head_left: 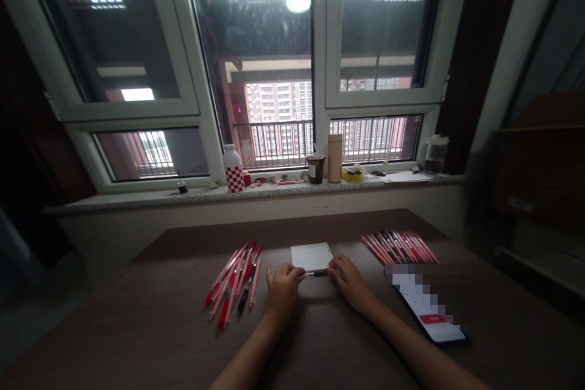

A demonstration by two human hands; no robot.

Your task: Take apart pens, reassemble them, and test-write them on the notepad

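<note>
Both my hands meet at a pen (316, 273) with a dark end and a clear barrel, held level over the near edge of a white sheet of paper (311, 254). My left hand (282, 291) pinches its clear end. The dark end is between the fingers of my right hand (351, 283). To the left lies a loose pile of pink, red and black pens and pencils (234, 283). On the right, a neat row of similar pens and pencils (400, 247) lies side by side.
A phone (432, 311), partly blurred out, lies on the brown table (150, 317) at the right. Behind the table, the windowsill (201, 197) carries a checkered bottle (234, 170), a brown cup (315, 169), a beige flask (335, 158), yellow tape (352, 175) and a clear jug (436, 153).
</note>
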